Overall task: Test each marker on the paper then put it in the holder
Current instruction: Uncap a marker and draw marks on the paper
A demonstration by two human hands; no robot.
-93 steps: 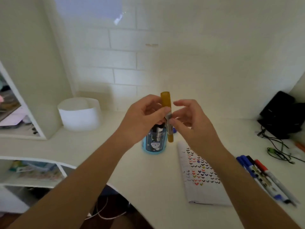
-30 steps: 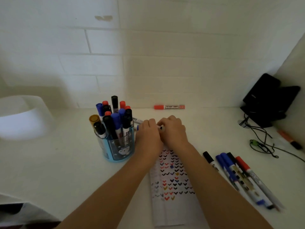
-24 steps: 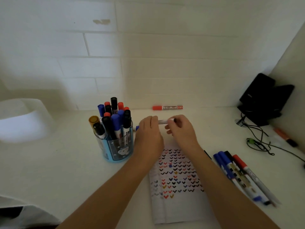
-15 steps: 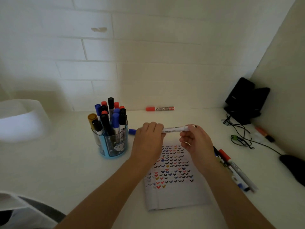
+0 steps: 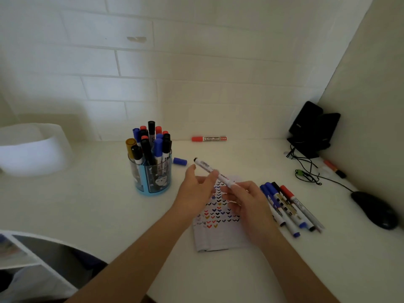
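My right hand (image 5: 247, 200) pinches an uncapped white marker (image 5: 204, 166) by its rear part, tip pointing up and left above the paper. Its blue cap (image 5: 180, 161) lies on the desk just right of the holder. My left hand (image 5: 194, 193) hovers with relaxed fingers right beside the marker's barrel and holds nothing. The paper (image 5: 218, 239), covered in small coloured tick marks, lies under both hands. The blue holder (image 5: 153, 180) stands to the left, filled with several capped markers. Several more markers (image 5: 284, 204) lie in a row right of the paper.
A red whiteboard marker (image 5: 208, 138) lies against the back wall. Black speakers (image 5: 312, 125), cables (image 5: 306, 171), an orange highlighter (image 5: 334, 168) and a black mouse (image 5: 373, 209) crowd the right corner. A white tub (image 5: 32, 147) stands far left.
The blue cap came off and now lies on the desk. My left hand let go of the marker; my right hand alone holds it, tilted up-left.
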